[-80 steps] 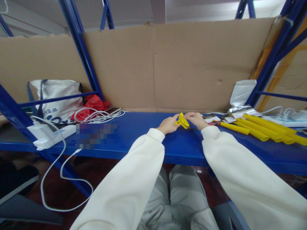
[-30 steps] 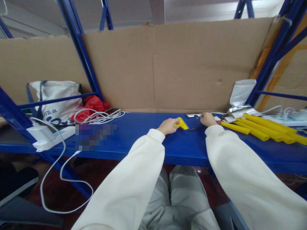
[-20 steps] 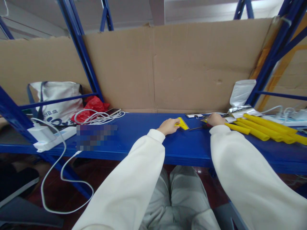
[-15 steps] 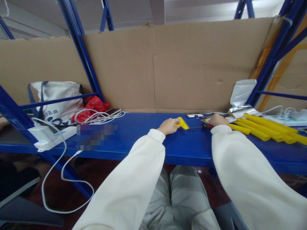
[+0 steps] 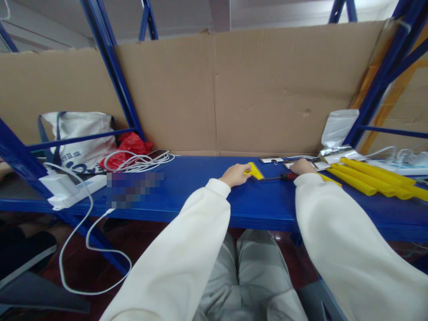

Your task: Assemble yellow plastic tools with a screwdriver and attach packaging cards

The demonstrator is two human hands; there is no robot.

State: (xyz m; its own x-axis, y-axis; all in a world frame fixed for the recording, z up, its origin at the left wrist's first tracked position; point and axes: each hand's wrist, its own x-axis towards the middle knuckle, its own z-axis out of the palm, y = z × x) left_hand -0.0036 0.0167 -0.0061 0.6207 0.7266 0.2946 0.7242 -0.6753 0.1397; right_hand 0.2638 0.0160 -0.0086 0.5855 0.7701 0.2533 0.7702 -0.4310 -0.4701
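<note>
My left hand (image 5: pixel 235 175) pinches a yellow triangular scraper head (image 5: pixel 256 171) by its narrow end, its wide edge facing right. A screwdriver (image 5: pixel 288 177) with a red and black handle lies low over the table, its thin shaft pointing left and reaching the scraper head. Just behind that handle is my right hand (image 5: pixel 302 166), with curled fingers pointing down among flat, shiny pieces. The fingertips are hidden, so what they hold cannot be made out. A small white and black flat piece (image 5: pixel 271 160) lies to the left of this hand.
Several yellow tubes (image 5: pixel 374 178) lie at the right, beside silver foil packaging (image 5: pixel 341 154). On the left are a white power strip (image 5: pixel 78 191), coiled white cable (image 5: pixel 140 164), a red plastic bag (image 5: pixel 132 145) and a cloth bag (image 5: pixel 80 140). Cardboard (image 5: pixel 261 93) backs the blue table (image 5: pixel 197 203).
My right hand has shifted very slightly left, and a gold and black piece by its fingers shows less. The left hand keeps the scraper head in nearly the same place.
</note>
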